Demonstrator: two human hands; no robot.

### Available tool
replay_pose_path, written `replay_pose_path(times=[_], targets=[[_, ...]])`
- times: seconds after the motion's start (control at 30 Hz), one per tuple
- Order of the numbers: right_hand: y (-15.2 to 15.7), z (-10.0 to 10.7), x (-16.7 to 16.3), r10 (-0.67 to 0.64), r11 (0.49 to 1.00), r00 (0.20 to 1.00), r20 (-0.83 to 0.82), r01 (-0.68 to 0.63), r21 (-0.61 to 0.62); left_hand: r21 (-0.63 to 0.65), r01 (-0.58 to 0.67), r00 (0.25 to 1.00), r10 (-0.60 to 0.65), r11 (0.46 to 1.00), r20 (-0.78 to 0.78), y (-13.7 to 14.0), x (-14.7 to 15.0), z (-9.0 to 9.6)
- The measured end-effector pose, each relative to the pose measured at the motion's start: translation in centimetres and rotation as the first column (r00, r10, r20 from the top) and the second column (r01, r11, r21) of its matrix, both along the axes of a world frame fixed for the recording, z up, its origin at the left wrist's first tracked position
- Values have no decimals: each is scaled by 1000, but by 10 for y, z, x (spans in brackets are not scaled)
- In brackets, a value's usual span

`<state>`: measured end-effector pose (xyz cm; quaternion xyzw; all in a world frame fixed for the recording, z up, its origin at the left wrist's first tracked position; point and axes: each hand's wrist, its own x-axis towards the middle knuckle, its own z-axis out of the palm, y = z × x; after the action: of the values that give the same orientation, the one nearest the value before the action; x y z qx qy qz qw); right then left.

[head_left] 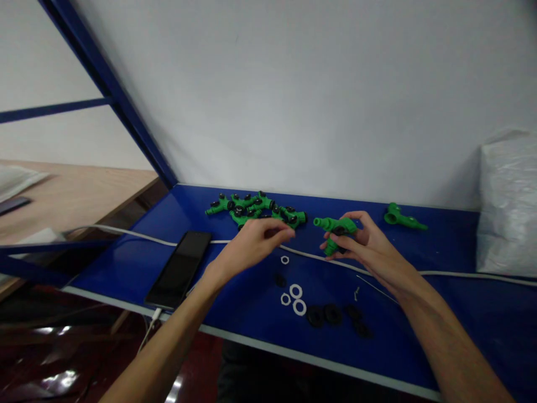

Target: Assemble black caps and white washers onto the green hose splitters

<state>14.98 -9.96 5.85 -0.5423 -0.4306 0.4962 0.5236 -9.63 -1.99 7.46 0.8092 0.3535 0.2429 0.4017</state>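
The right hand [363,240] has its grip closed around 1 green connector [335,225], held above the blue tabletop [247,319]. The left hand [260,238] has its fingertips drawn together; whether that grip pinches anything small, I cannot tell. Nearer the front edge lie 4 white rings [295,307] and several black rings [326,316].

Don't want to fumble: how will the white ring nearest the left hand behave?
The white ring is probably light, being small with an open middle. Lying flat on the blue table, it should slide rather than roll. Its low profile may make it awkward to pinch.
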Motion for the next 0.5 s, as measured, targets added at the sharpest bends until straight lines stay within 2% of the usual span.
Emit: replay_pose_path(times=[0.1, 0.17, 0.3, 0.43, 0.5], targets=[[-3, 4, -5, 70, 996, 992, -107, -75, -41, -40, 40, 973, -48, 998, -227, -30, -36, -11], [-3, 5, -8, 128, 988, 981, -146, -138, -65, -57, 16, 964, -31, 998, -264, -43, -48, -22], [-1, 1, -8, 211, 968, 973, -99, -222, -118, -57, -4, 966, -10, 998, -257, -53, -45, -34], [2, -3, -1, 245, 967, 961, 128, -232, -108, -79, -9, 968, -11, 997, -251, -51, -35, -35], [2, -6, 2, 240, 967, 966, 93, -230, -106, -82, -47, 967, 25, 996, -254, -50, -33, -35]])
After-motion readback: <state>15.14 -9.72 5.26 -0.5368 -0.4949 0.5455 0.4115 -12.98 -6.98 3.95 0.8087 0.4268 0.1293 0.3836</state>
